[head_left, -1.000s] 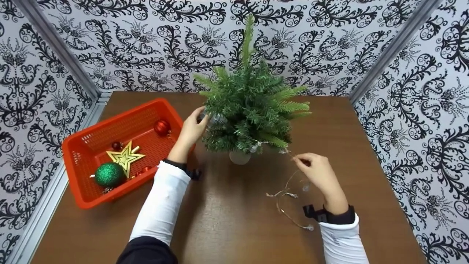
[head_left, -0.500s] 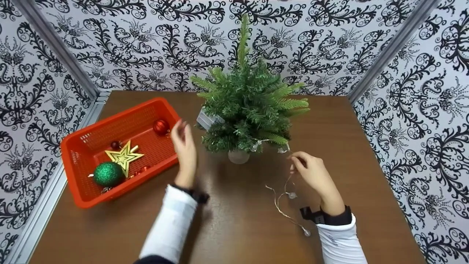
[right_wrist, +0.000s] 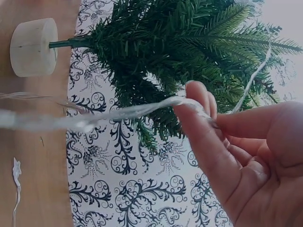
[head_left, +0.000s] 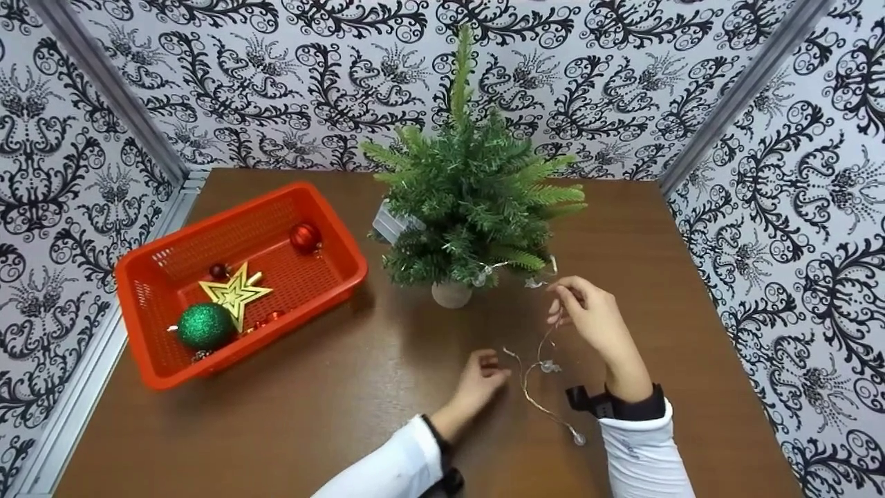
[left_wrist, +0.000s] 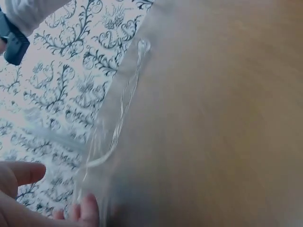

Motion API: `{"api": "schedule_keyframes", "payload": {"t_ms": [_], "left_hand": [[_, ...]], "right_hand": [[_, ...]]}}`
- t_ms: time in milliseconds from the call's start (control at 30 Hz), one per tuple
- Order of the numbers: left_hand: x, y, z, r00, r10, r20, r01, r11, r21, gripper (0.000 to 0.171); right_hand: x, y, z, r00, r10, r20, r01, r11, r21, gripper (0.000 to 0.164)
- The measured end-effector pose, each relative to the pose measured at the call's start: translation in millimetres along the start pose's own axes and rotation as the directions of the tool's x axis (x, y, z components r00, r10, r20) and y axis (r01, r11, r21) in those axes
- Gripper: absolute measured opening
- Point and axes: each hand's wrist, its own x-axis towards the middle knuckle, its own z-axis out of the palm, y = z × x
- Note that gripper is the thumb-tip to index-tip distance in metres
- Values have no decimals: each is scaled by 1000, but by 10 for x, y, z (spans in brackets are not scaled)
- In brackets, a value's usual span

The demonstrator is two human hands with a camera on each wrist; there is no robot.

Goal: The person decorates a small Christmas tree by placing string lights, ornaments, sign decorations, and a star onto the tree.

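A small artificial Christmas tree (head_left: 477, 200) stands upright on a round pale base (head_left: 451, 295). Between thumb and forefinger my right hand (head_left: 591, 315) pinches the wire of a string of lights (right_wrist: 113, 116), just right of the lower branches. Part of the string lies along those branches; its loose tail, with clear bulbs (head_left: 579, 438), trails down onto the table. My left hand (head_left: 477, 382) is beside the tail's end, holding nothing, thumb and fingers apart in the left wrist view. At the tree's left side sits a grey, box-like piece (head_left: 394, 223), partly hidden by needles.
An orange plastic basket (head_left: 356, 266) stands at the left on the brown table (head_left: 311, 415). Inside it are a gold star (head_left: 236, 296), a green glitter ball (head_left: 205, 326), a red ball (head_left: 304, 237) and smaller ornaments. Patterned walls enclose the back and sides.
My left hand has left the tree's left side, passed by the basket and come down front right toward the string's tail. My right hand keeps its pinch, barely moved.
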Motion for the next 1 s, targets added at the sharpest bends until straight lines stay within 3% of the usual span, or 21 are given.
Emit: {"api": "schedule_keyframes", "payload": {"t_ms": [67,100,167,233,300,367,433,567,767,1000], "left_hand": [[63,-184,118,999,-48,19,48,999,22,55],[78,-209,165,998,-60,23,59,997,42,59],[73,-172,246,988,-142,61,141,990,25,60],[-4,184,270,958,-263,114,262,965,21,56],[-55,375,295,942,-300,153,300,954,26,49],[-88,488,318,926,-320,198,321,947,29,46],[-92,505,340,915,-326,237,319,945,69,47],[-100,472,382,919,-280,276,251,958,137,43],[-73,452,271,960,-170,221,133,976,171,11],[46,470,-155,974,-128,187,133,991,-12,15]], "right_hand": [[0,-22,-3,1000,10,-2,-10,1000,22,23],[2,-28,-5,1000,14,-4,-14,999,39,24],[7,-29,-10,1000,15,-7,-14,998,57,25],[15,-23,-16,1000,16,-10,-15,997,69,25],[21,-14,-23,1000,10,-8,-10,997,70,26],[24,-6,-33,1000,3,-9,-2,998,68,27],[27,1,-44,1000,-1,-7,2,997,79,27],[25,9,-72,1000,25,-10,-23,992,128,27],[20,12,-111,998,56,-16,-52,986,160,28],[8,1,-150,998,3,-61,16,953,302,21]]}}
